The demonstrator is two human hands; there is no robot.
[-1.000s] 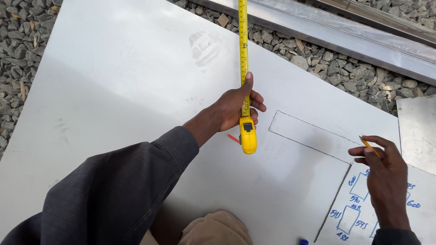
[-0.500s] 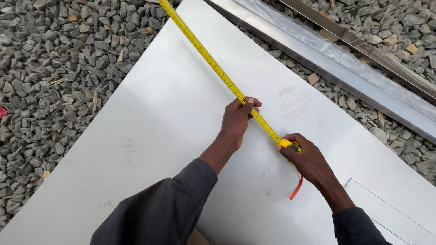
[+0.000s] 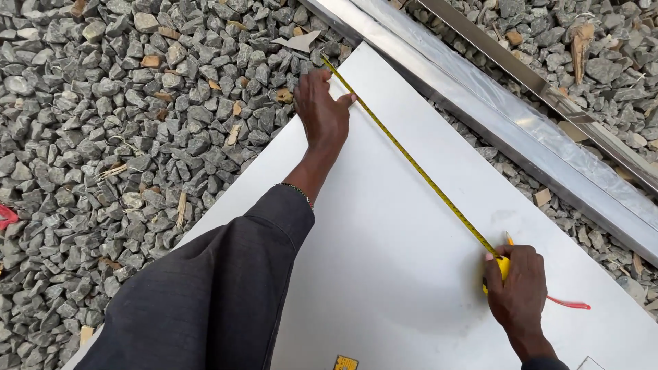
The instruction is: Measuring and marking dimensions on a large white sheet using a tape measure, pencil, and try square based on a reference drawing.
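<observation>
Measuring step: left hand [image 3: 322,113] presses the yellow tape [image 3: 411,161] flat at the white sheet's [image 3: 384,274] far edge, right hand [image 3: 517,288] closed round the case; reckon marking needs it taut.

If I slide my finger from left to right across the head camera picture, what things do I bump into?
Red scrap → grey gravel → dark sleeve → left hand at the white sheet's corner → yellow tape measure → right hand → red strap → shiny metal bars.
</observation>
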